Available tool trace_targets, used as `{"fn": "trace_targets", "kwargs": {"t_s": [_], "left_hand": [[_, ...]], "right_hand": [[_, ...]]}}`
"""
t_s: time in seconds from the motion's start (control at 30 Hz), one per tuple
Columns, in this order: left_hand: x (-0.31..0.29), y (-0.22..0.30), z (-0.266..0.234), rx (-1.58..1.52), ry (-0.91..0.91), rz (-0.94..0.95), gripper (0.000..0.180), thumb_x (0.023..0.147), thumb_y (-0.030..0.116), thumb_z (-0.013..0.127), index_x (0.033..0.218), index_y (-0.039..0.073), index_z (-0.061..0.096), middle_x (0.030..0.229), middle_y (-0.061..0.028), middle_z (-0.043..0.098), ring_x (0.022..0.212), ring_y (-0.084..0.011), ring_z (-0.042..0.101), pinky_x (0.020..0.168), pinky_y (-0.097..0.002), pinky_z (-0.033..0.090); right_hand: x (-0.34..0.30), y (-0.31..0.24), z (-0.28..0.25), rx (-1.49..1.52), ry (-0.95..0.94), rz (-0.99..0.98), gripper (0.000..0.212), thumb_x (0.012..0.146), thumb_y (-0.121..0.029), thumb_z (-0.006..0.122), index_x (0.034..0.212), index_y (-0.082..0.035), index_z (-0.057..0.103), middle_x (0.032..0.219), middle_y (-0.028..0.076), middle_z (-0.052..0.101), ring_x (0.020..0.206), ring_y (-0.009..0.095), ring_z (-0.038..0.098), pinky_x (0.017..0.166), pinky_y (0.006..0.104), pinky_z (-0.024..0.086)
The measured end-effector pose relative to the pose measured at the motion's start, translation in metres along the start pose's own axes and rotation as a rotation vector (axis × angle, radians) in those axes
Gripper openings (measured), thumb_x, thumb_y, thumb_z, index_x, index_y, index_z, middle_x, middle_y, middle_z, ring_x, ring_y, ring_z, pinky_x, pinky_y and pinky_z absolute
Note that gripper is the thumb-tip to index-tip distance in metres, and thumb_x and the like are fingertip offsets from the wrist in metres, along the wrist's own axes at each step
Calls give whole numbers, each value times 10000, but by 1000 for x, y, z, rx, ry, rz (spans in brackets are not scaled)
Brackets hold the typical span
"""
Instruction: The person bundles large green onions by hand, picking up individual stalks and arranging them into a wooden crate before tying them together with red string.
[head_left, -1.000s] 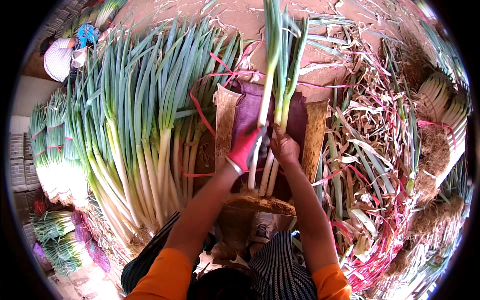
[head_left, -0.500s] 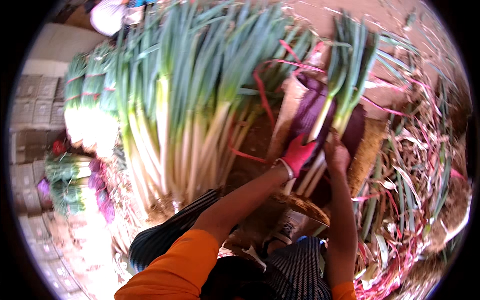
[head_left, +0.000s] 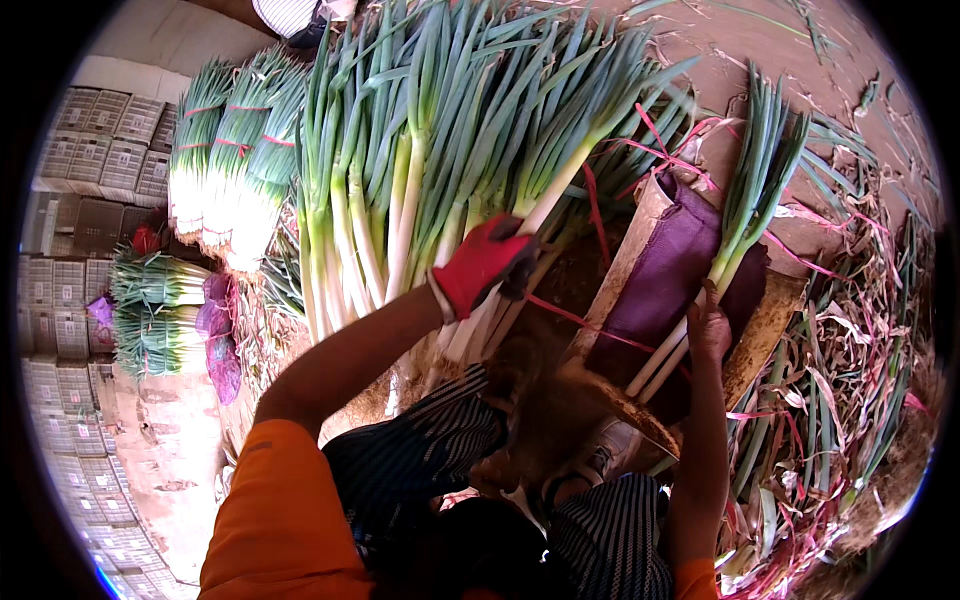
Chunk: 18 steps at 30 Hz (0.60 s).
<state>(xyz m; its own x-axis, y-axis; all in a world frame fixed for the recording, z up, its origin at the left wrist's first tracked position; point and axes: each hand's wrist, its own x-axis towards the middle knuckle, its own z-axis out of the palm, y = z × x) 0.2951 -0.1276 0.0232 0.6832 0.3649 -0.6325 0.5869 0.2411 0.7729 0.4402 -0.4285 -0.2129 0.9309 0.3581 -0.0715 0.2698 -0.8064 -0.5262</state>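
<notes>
Our left fingers [head_left: 514, 268] have swung away gripping a leek [head_left: 562, 182], leaving other stalks [head_left: 738, 236] within our right fingers [head_left: 710, 298] alone.

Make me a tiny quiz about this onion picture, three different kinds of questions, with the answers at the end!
1. Which hand wears the red glove?
2. True or false: the green onions held in the right hand have their leafy ends nearest the person.
3. What colour is the cloth behind those onions: a) yellow, b) purple, c) white?

Key:
1. The left hand.
2. False; their white ends are nearer.
3. b.
</notes>
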Motion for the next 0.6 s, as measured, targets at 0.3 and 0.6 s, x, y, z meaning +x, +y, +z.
{"fn": "trace_targets", "kwargs": {"t_s": [0.3,0.6], "left_hand": [[-71,-45,-44,49,291,283,229,896,100,506,1121,61,531,900,-48,596,781,-126,596,648,-266,509],[-75,-52,-120,1241,754,292,341,785,325,633,978,64,529,926,-147,594,821,-327,609,690,-423,486]], "right_hand": [[1,-2,-3,-21,-12,6,531,801,-181,551,1308,-277,424,735,132,587,653,319,578,577,435,450],[-1,-4,1,-11,-21,-15,521,798,-181,548,1303,-252,440,769,145,602,685,325,596,591,447,466]]}}
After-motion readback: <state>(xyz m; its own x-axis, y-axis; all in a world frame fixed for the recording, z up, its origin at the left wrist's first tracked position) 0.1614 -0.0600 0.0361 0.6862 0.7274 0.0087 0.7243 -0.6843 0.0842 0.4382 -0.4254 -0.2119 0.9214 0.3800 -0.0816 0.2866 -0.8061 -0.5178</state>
